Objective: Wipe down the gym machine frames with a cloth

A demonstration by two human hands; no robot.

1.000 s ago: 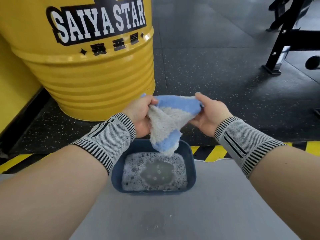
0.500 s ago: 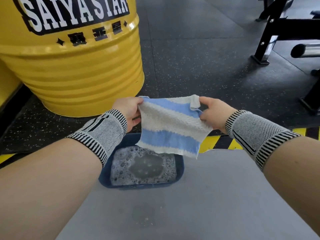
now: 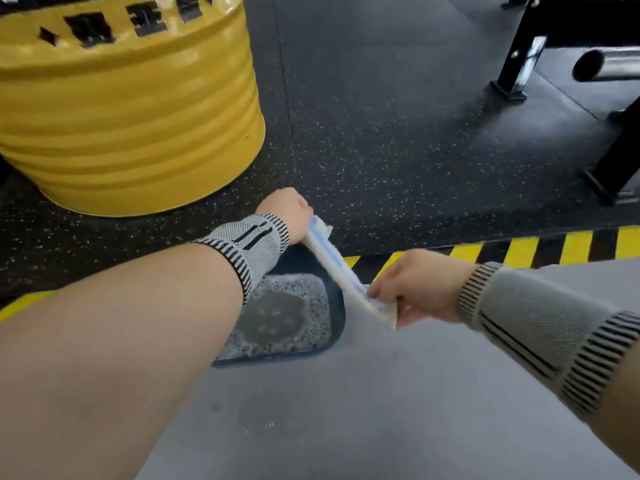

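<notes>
A blue-and-white striped cloth (image 3: 341, 271) is stretched edge-on between both hands, above the right side of a dark blue basin (image 3: 337, 327) of soapy water. My left hand (image 3: 287, 211) grips the cloth's far end beyond the basin. My right hand (image 3: 412, 289) pinches the near end at the basin's right rim. Black gym machine frame legs (image 3: 516, 60) stand on the floor at the upper right, well away from both hands.
A big yellow drum (image 3: 131, 109) stands at the upper left. The basin sits on a grey platform (image 3: 381, 410) edged with yellow-black hazard tape (image 3: 554, 247). A chrome bar end (image 3: 606, 64) pokes in from the right. Speckled black rubber floor (image 3: 381, 133) lies beyond.
The cloth was spread flat facing me; now it is turned edge-on. My left hand has moved away from me, my right hand has come nearer and lower. The view has shifted left.
</notes>
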